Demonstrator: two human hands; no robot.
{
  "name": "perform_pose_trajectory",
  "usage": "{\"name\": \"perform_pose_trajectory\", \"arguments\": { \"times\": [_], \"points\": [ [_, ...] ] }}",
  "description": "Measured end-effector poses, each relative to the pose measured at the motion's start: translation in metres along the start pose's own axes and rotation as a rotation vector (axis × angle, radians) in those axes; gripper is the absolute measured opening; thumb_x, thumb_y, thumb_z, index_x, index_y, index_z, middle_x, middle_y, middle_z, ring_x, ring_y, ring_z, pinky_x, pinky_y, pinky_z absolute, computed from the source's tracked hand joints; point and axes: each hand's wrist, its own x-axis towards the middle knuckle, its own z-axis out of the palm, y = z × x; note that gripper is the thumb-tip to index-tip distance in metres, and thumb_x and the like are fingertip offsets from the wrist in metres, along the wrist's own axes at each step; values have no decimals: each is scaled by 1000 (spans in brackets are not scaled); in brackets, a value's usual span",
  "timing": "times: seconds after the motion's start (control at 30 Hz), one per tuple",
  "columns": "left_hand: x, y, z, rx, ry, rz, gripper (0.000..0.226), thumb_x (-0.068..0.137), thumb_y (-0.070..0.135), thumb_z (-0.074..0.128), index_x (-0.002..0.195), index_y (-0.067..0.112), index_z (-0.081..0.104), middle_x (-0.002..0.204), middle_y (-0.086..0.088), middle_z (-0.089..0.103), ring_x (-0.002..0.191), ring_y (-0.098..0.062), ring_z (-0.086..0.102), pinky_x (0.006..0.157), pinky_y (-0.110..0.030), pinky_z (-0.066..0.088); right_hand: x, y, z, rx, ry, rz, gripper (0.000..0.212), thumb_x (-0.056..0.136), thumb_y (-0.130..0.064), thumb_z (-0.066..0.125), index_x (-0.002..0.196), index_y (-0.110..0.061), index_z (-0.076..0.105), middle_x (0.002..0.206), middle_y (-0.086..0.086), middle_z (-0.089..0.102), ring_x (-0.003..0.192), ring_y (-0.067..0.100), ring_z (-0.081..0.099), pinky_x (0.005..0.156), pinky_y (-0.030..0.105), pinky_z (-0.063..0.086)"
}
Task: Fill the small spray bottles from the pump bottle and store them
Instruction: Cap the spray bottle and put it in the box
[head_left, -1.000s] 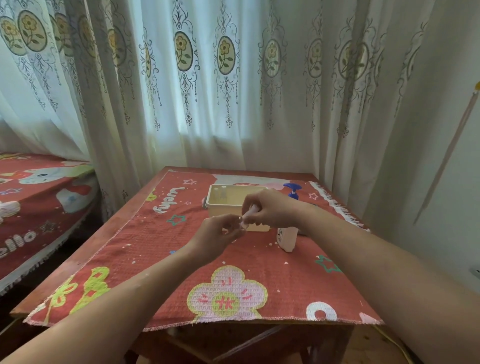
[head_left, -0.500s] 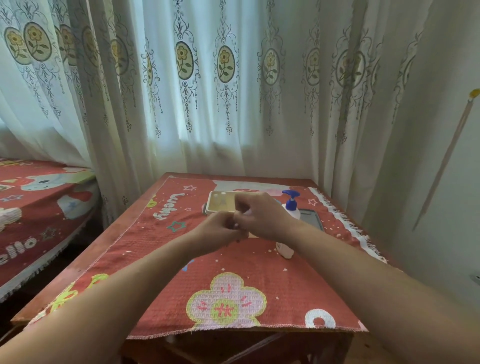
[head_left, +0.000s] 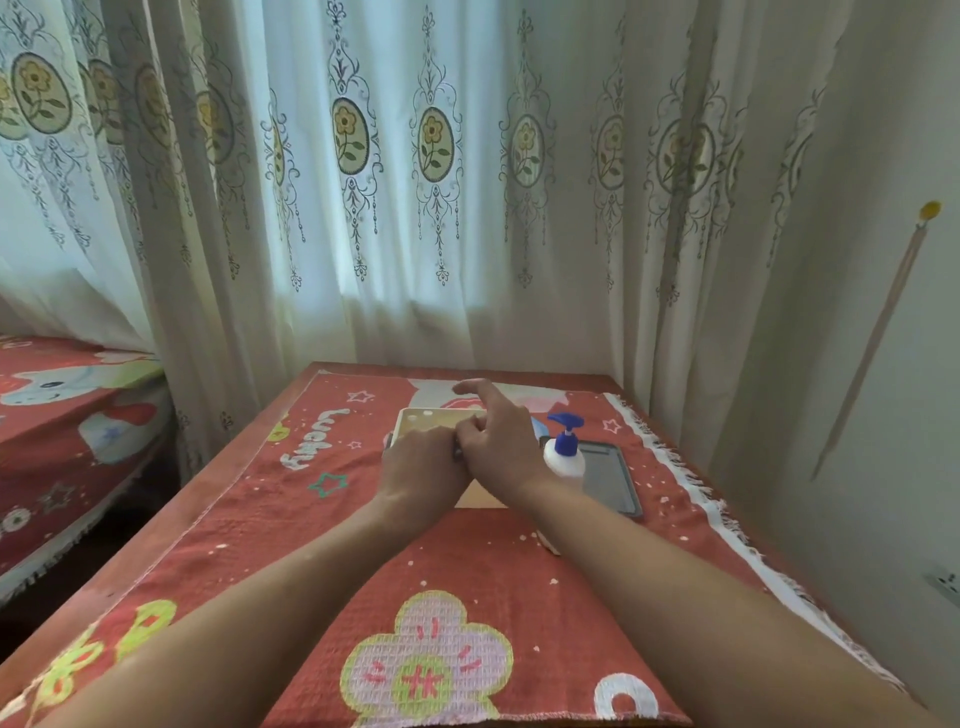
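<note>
2 hands, L (head_left: 421, 458) + R (head_left: 501, 441), moved fwd over box (head_left: 415, 417).

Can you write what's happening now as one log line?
hands: left hand and right hand together over cream box | held: hidden | pump bottle: upright

Rough woven cloth (head_left: 291, 545) covers the wooden table (head_left: 96, 597); the pump bottle (head_left: 563, 462) is smooth plastic.
</note>
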Motion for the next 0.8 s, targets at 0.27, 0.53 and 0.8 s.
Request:
{"name": "perform_pose_trajectory", "arguments": {
  "times": [0.27, 0.53, 0.8],
  "points": [
    [50, -16, 23, 78, 67, 52, 21, 86, 29, 49, 86, 29, 69, 76, 0, 69, 81, -31, 64, 65, -35, 52, 39, 15, -4, 59, -13, 148, 24, 87, -7, 53, 105, -15, 67, 75, -7, 69, 72, 9, 66, 65, 29, 54],
    [86, -33, 23, -637, -325, -152, 13, 79, 20, 72, 90, 15, 66, 74, 2, 58, 64, -13, 52, 61, -28, 44, 88, 35, -24, 110, -307, 155, 18, 94, -26, 71, 98, -9, 70, 70, -4, 68, 56, 4, 59, 52, 20, 45],
    [107, -81, 39, -504, -278, -162, 47, 84, 28, 70, 128, 24, 52, 127, 0, 51, 115, -15, 54, 92, -33, 47, 124, 64, -1, -167, -241, 116, 19, 91, -31, 75, 89, -13, 70, 77, -2, 68, 66, 14, 61, 63, 30, 51]
  ]
}}
